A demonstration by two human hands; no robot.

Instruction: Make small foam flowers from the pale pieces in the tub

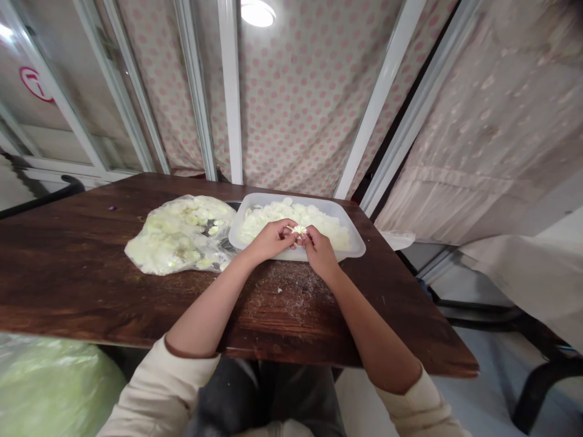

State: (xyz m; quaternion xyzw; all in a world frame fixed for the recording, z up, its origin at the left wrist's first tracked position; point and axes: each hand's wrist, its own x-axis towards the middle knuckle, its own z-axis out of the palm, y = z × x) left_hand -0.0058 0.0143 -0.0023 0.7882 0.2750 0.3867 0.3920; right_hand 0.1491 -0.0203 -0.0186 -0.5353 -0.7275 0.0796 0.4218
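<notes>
A small white flower-like piece with a yellow-green middle [299, 230] is pinched between the fingertips of both hands. My left hand [274, 238] grips it from the left, and my right hand [320, 250] from the right, fingers closed. Beneath them stands a translucent white plastic tub [357, 246], with many pale white-green pieces [314, 213] heaped inside. Left of the tub lies a clear plastic bag [182, 235] with similar pale yellow-white pieces, too blurred to make out singly.
Fine crumbs [291, 297] are scattered over the dark wooden table [91, 261] in front of the tub. A large bag with pale green contents [59, 388] sits below the table's left edge. Behind the table hang dotted curtains [300, 109] and white frames. A black chair [537, 388] stands at right.
</notes>
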